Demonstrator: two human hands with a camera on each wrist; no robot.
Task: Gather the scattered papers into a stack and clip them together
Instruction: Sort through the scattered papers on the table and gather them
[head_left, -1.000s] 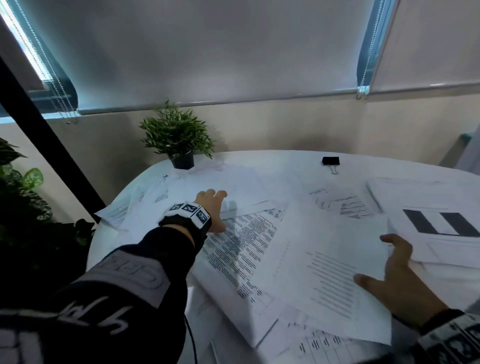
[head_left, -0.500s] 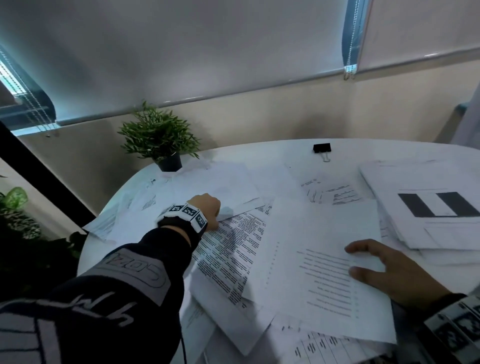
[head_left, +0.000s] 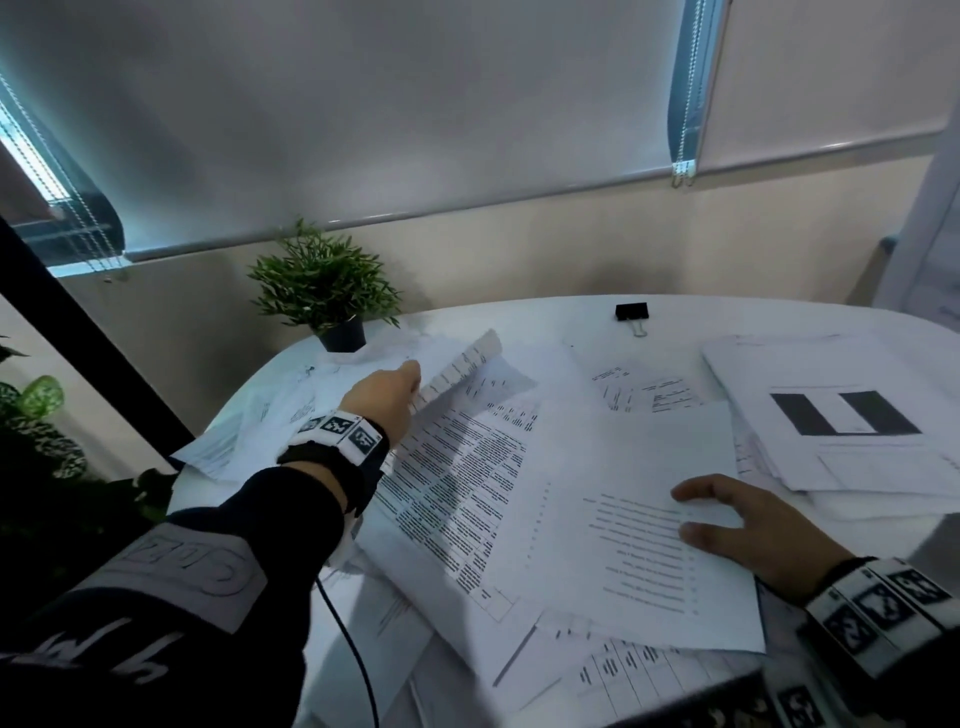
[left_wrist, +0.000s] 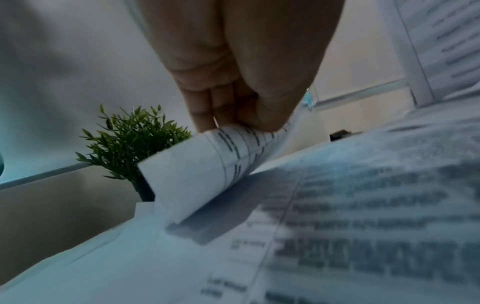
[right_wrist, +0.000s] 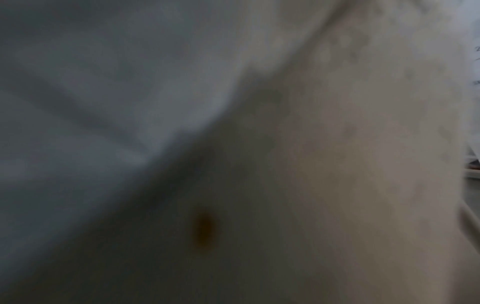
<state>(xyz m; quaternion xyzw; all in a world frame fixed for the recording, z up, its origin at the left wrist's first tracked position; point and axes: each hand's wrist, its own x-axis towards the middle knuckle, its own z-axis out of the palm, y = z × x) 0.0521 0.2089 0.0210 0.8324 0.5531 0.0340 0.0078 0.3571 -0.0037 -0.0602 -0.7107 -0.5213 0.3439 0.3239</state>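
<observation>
Printed papers lie scattered over a white round table (head_left: 727, 312). My left hand (head_left: 387, 395) pinches the far corner of a densely printed sheet (head_left: 457, 483) and lifts it; the wrist view shows the curled corner (left_wrist: 207, 164) held between thumb and fingers (left_wrist: 223, 102). My right hand (head_left: 748, 525) rests with spread fingers on a lightly printed sheet (head_left: 639, 540) that overlaps the first. A black binder clip (head_left: 632, 313) lies alone at the table's far edge. The right wrist view is a blur of paper and shows nothing clear.
A small potted plant (head_left: 324, 291) stands at the back left of the table, just beyond my left hand. A pile of sheets with a black-barred page (head_left: 841, 421) lies at the right. More papers (head_left: 244, 431) hang over the left edge. Leafy plants (head_left: 31, 415) stand at the far left.
My left hand went from pressing flat on the papers to pinching the printed sheet's far corner and raising it. My right hand slid inward onto the lightly printed sheet.
</observation>
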